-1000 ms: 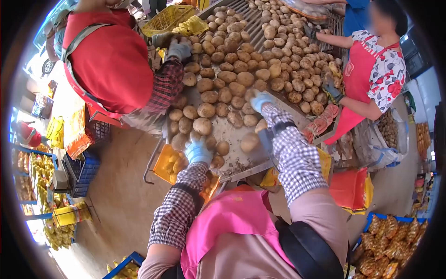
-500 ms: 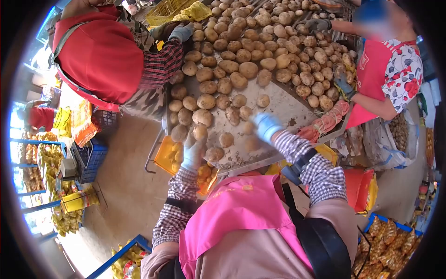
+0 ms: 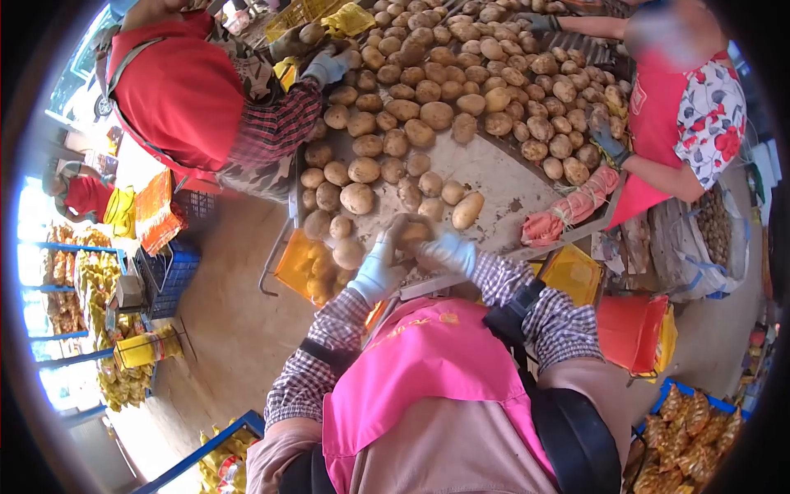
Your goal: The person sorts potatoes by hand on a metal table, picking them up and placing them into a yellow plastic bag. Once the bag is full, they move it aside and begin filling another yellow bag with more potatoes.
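Observation:
My left hand [image 3: 377,267], in a light blue glove with soiled fingers, is closed on a potato [image 3: 414,234] above the near end of the metal sorting table [image 3: 502,185]. From the right, my gloved right hand [image 3: 448,252] meets it at the same potato, fingers curled and blurred by motion. Part of that potato is hidden by the fingers. Just beyond my right hand lies a long pale potato [image 3: 468,211]. Left of my left hand, a round potato [image 3: 349,253] sits at the table's edge. Many loose potatoes [image 3: 436,115] cover the far part.
A person in red [image 3: 177,99] works at the left side, a person in a red apron [image 3: 658,107] at the right. A pink mesh bundle [image 3: 568,207] lies on the right rim. Yellow crates [image 3: 572,276] and a red bucket [image 3: 632,333] stand below the table edge.
My hands have come together from apart, the left moving right and the right moving left and down. The long pale potato now lies near where my right hand was.

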`<state>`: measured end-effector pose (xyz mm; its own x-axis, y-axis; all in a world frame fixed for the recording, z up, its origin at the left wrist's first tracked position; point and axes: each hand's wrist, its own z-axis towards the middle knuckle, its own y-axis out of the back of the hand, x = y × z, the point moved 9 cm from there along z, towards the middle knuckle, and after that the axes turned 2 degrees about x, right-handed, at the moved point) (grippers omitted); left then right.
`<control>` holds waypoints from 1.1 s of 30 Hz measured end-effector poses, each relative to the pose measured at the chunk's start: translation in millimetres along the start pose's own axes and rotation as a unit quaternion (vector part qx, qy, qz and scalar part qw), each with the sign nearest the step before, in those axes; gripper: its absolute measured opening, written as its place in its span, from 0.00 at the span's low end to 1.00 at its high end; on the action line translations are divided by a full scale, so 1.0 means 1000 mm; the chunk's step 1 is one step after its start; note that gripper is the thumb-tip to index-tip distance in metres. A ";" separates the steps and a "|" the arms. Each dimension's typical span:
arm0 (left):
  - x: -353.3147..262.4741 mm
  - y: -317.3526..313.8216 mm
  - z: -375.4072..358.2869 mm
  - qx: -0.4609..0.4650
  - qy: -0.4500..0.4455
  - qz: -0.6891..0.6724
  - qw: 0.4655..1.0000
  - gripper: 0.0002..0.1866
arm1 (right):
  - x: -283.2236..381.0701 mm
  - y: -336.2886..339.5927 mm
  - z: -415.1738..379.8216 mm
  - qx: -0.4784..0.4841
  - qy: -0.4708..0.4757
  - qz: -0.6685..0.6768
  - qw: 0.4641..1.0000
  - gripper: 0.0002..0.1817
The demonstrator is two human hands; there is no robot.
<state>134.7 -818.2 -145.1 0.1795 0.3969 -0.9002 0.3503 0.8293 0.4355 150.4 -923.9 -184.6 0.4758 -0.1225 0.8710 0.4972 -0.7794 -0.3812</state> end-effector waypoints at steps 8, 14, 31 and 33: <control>0.055 -0.014 0.032 0.080 0.168 0.322 0.928 0.34 | -0.057 0.063 -0.066 -0.141 0.045 0.195 0.970 0.25; 0.065 -0.029 0.049 0.078 0.183 0.341 0.919 0.27 | -0.072 0.057 -0.128 -0.125 0.055 0.229 0.964 0.25; 0.058 -0.030 0.031 0.051 0.098 0.366 0.924 0.45 | 0.129 0.270 -0.526 -0.798 0.345 -0.050 0.491 0.18; 0.043 -0.029 0.025 0.033 0.081 0.348 0.933 0.28 | 0.153 0.215 -0.367 -0.672 0.204 -0.167 0.692 0.14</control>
<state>155.7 -835.0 -196.4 0.2448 0.8895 -0.3857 0.2583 0.3236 0.9102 63.8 -1335.1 -19.9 0.1153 0.2530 0.9606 -0.7238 -0.6409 0.2557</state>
